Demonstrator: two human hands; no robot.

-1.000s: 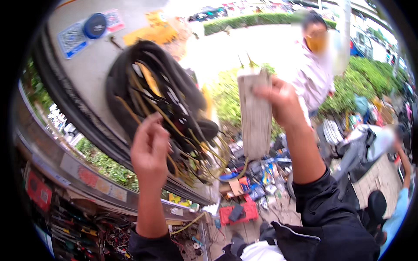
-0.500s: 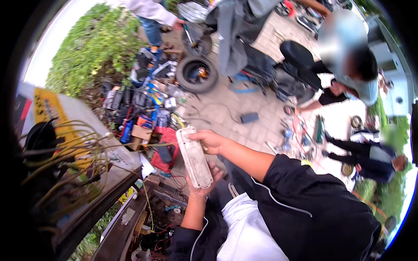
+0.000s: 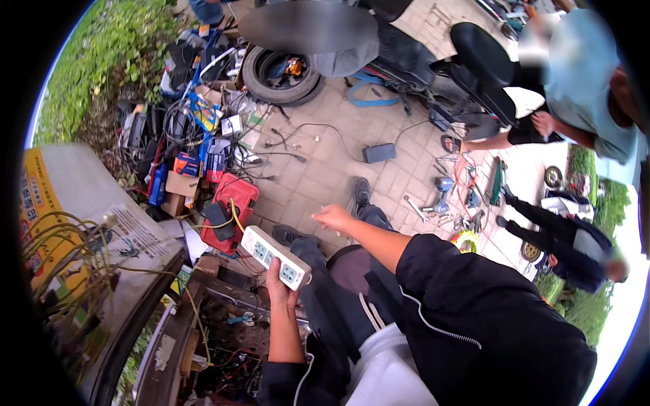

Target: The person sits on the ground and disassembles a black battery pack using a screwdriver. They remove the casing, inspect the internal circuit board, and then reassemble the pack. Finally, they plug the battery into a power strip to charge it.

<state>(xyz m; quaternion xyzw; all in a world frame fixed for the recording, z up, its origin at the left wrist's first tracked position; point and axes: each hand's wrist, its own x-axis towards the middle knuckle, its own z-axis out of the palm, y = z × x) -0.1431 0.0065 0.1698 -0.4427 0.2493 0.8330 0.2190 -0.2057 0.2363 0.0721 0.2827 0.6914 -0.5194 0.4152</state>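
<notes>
A dirty white power strip (image 3: 260,252) lies tilted in my left hand (image 3: 283,287), its socket face up. My left thumb presses on the sockets while the other fingers are hidden beneath. A yellow cord (image 3: 237,215) meets the strip's far end, over a red plastic case (image 3: 238,194) with a dark block (image 3: 218,220) on it. My right hand (image 3: 333,219) is off the strip, a little to its right and farther away. Its fingers are loosely bent and apart, with nothing visible in them.
Coiled yellow cable (image 3: 64,247) rests on a sloped printed board (image 3: 88,183) at left. Beyond the case is a heap of boxes and cables, near a tire (image 3: 261,84). A black adapter (image 3: 379,153) and tools (image 3: 443,184) lie on paving. A person (image 3: 582,81) sits at right.
The strip has turned from its plain back to its socket face and moved left and lower. My right hand has let go of it. The view has shifted.
</notes>
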